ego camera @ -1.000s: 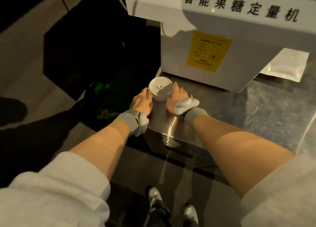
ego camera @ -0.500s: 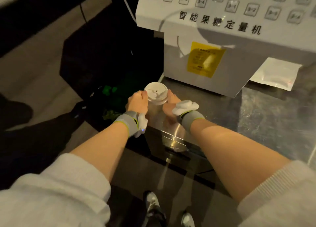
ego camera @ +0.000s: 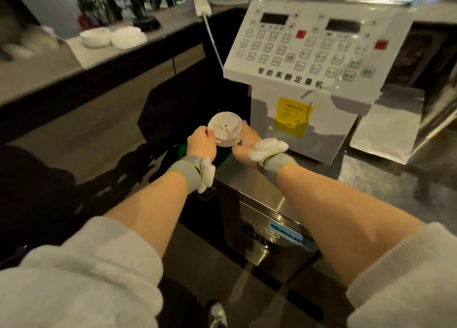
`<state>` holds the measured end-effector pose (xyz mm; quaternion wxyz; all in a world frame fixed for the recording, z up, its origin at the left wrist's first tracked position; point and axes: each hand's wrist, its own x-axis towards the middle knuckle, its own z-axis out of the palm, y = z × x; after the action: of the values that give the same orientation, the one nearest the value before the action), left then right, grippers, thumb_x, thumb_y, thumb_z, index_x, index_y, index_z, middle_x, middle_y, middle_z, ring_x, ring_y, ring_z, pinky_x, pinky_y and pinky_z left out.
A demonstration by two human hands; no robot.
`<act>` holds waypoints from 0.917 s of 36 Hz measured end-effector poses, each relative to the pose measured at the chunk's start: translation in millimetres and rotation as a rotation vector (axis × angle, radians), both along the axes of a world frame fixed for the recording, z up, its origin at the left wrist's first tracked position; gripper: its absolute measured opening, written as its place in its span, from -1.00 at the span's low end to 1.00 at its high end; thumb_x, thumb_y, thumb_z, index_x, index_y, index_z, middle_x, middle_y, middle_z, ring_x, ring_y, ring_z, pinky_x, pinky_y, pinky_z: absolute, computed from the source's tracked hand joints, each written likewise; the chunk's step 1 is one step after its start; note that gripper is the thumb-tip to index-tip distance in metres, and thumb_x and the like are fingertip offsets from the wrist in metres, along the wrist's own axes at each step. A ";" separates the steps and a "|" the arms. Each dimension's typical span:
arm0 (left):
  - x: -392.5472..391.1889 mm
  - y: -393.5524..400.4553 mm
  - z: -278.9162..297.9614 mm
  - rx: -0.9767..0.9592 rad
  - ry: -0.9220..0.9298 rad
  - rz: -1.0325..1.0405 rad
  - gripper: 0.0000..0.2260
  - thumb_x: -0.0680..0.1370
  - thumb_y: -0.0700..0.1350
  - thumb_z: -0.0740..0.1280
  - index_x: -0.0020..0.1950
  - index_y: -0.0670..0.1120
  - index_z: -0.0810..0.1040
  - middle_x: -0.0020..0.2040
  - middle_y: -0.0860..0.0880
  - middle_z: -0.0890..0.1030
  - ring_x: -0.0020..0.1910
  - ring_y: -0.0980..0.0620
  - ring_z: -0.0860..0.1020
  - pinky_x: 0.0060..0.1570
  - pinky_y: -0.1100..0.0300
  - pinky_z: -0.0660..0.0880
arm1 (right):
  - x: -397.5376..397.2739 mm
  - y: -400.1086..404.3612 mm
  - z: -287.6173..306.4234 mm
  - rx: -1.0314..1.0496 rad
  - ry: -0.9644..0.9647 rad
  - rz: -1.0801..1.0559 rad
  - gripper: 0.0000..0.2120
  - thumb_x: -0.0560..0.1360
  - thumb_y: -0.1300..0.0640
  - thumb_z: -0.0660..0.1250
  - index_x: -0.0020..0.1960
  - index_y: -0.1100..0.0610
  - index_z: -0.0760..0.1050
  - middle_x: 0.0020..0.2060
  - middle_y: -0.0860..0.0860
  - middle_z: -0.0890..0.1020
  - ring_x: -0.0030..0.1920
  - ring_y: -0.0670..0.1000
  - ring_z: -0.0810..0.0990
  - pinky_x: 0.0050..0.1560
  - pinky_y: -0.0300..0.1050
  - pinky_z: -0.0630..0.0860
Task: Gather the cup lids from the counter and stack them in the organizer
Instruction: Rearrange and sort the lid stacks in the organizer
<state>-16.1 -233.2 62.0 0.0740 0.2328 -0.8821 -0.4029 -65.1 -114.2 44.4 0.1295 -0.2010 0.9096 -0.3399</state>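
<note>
Both hands, left [ego camera: 200, 143] and right [ego camera: 244, 142], gripped a stack of white cup lids [ego camera: 225, 128] between curled fingers, raised above the steel worktop [ego camera: 247, 179] corner.

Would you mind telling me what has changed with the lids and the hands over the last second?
The stack of cup lids, which sat on the steel counter a second ago, has been lifted clear of it and carried toward the counter's left edge. Both hands went up with it. The left hand and right hand still grip the stack from opposite sides. The white dispensing machine stayed where it was.
</note>
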 end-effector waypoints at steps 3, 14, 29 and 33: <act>13.4 -1.8 20.1 0.045 0.061 0.068 -0.65 0.66 -0.07 0.07 0.39 -0.19 0.36 0.30 -0.19 0.49 0.20 -0.16 0.49 0.11 0.08 0.42 | 13.1 -1.2 28.0 0.001 -0.005 0.051 -0.30 0.53 0.06 0.21 0.54 0.12 -0.07 0.53 0.10 0.12 0.52 0.16 0.09 0.49 0.13 0.13; 66.9 -18.9 87.0 0.081 0.232 0.223 -0.73 0.62 -0.09 0.16 0.27 -0.11 0.50 0.18 -0.12 0.59 0.16 -0.13 0.55 0.21 -0.06 0.51 | 55.8 -24.4 90.1 0.025 0.056 0.084 -0.26 0.52 -0.04 0.18 0.54 0.03 -0.17 0.54 0.01 0.08 0.49 0.15 0.18 0.46 0.15 0.18; 103.9 -61.3 111.8 0.093 0.356 0.288 -0.74 0.61 -0.23 0.16 0.22 -0.32 0.50 0.07 -0.22 0.55 0.11 -0.13 0.52 0.24 -0.11 0.47 | 93.6 -79.4 115.2 -0.239 -0.015 0.116 -0.29 0.53 0.14 0.20 0.55 0.08 -0.11 0.52 0.07 0.14 0.50 0.13 0.19 0.48 0.08 0.19; 102.6 -86.3 133.5 0.001 0.361 0.321 -0.78 0.61 -0.19 0.16 0.08 -0.24 0.57 0.12 -0.26 0.58 0.13 -0.16 0.54 0.24 -0.09 0.48 | 94.8 -100.4 139.7 -0.373 0.002 0.179 -0.35 0.52 0.20 0.24 0.53 0.15 0.02 0.47 0.12 0.27 0.45 0.14 0.27 0.38 -0.05 0.28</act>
<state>86.5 -319.5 195.5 0.2933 0.2940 -0.8062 -0.4214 29.8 -214.6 184.2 0.1186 -0.3018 0.8095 -0.4894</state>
